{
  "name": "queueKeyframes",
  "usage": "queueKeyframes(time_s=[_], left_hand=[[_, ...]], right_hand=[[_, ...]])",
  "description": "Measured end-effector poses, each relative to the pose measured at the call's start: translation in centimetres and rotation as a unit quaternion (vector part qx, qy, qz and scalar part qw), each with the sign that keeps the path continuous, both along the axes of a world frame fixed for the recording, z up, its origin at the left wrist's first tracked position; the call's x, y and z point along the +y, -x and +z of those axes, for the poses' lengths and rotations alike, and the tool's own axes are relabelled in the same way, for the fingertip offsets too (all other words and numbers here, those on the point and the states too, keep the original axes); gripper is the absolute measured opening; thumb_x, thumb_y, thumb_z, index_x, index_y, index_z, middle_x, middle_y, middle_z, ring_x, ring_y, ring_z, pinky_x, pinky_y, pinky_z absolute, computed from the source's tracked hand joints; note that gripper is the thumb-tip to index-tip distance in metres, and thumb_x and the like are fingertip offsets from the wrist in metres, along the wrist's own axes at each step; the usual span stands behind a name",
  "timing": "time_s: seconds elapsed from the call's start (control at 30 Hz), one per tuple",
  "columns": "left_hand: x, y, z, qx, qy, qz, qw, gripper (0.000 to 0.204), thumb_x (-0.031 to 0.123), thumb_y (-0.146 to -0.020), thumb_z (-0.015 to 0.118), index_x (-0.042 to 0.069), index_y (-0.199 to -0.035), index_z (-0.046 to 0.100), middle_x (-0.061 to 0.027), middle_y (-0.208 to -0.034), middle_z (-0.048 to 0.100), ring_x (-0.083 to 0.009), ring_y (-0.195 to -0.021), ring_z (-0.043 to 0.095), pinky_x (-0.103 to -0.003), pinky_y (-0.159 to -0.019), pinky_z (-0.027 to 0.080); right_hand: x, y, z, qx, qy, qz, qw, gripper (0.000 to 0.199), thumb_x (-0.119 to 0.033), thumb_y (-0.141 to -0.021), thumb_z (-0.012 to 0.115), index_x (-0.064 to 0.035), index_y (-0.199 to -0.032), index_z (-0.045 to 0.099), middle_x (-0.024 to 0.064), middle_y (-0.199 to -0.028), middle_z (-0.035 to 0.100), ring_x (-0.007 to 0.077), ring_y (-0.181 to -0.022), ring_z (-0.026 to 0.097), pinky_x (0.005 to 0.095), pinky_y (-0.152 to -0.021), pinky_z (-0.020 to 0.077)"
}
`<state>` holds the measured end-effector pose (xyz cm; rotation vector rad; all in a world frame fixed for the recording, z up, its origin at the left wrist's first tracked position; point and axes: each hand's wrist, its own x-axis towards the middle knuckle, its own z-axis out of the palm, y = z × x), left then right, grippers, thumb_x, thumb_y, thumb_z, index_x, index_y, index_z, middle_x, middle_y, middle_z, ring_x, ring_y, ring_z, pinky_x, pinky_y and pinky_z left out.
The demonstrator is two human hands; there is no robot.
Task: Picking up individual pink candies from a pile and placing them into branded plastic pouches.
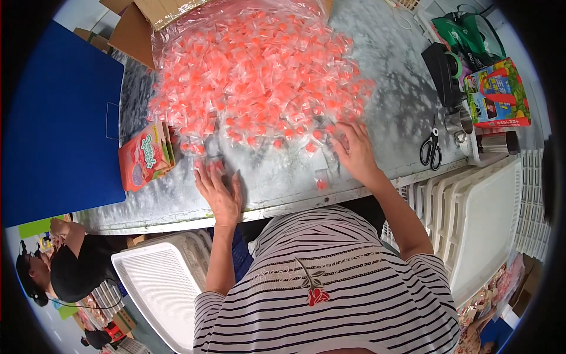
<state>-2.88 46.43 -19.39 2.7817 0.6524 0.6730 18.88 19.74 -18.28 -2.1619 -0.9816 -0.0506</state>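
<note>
A big heap of small clear sachets with orange-red centres [259,76] covers the far half of a grey metal table [389,88]. My left hand [219,192] lies flat on the table at the heap's near edge, fingers spread over a few sachets. My right hand [352,150] rests palm down on the heap's right near edge, fingers bent over sachets; whether it grips one I cannot tell. One loose sachet [321,180] lies between my hands near the table's front edge.
A flat stack of red cartons [144,156] lies left of my left hand. Scissors [431,148], a metal cup [460,123] and a colourful box [496,94] are at the right. White plastic trays [483,218] stand right and below-left [156,283]. Another person [65,265] is at lower left.
</note>
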Motion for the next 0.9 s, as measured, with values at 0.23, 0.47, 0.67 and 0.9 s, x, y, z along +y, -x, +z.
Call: queueKeyframes(time_s=[0.23,0.47,0.67,0.9], left_hand=[[-0.2,0.3,-0.6,-0.006,0.035,0.029,0.999,0.061,0.022,-0.089,0.063,-0.004,-0.137,0.037,-0.0276,-0.143,0.032,-0.0451,-0.131,0.03,-0.053,-0.108,0.025],[-0.3,0.4,-0.6,-0.008,0.028,0.027,0.999,0.06,0.022,-0.089,0.062,-0.004,-0.136,0.037,-0.0274,-0.141,0.034,-0.0452,-0.13,0.031,-0.053,-0.108,0.026],[-0.1,0.5,-0.7,0.004,0.045,0.027,0.999,0.06,0.023,-0.09,0.06,-0.004,-0.136,0.036,-0.0277,-0.142,0.033,-0.0478,-0.131,0.028,-0.056,-0.108,0.023],[-0.4,-0.4,-0.6,-0.022,0.022,0.013,0.999,0.059,0.021,-0.088,0.062,-0.004,-0.136,0.038,-0.0272,-0.14,0.036,-0.0449,-0.129,0.032,-0.052,-0.108,0.025]], right_hand=[[0.8,-0.3,-0.2,-0.015,0.067,-0.076,0.995,0.051,-0.021,-0.076,0.074,-0.0044,-0.119,0.052,0.0157,-0.116,0.053,0.0367,-0.11,0.05,0.0458,-0.099,0.0368],[1.3,-0.4,-1.3,-0.029,0.068,-0.085,0.994,0.049,-0.021,-0.075,0.074,-0.0044,-0.116,0.053,0.0166,-0.114,0.053,0.0375,-0.107,0.051,0.0452,-0.096,0.0399],[1.3,0.6,0.3,-0.066,-0.051,-0.056,0.995,0.05,-0.009,-0.076,0.072,-0.0026,-0.12,0.05,0.0181,-0.112,0.052,0.0364,-0.102,0.051,0.0424,-0.088,0.0428],[-0.2,0.5,3.6,-0.14,-0.094,-0.058,0.984,0.051,-0.009,-0.077,0.072,-0.0026,-0.123,0.049,0.0189,-0.112,0.05,0.036,-0.1,0.05,0.041,-0.085,0.0439]])
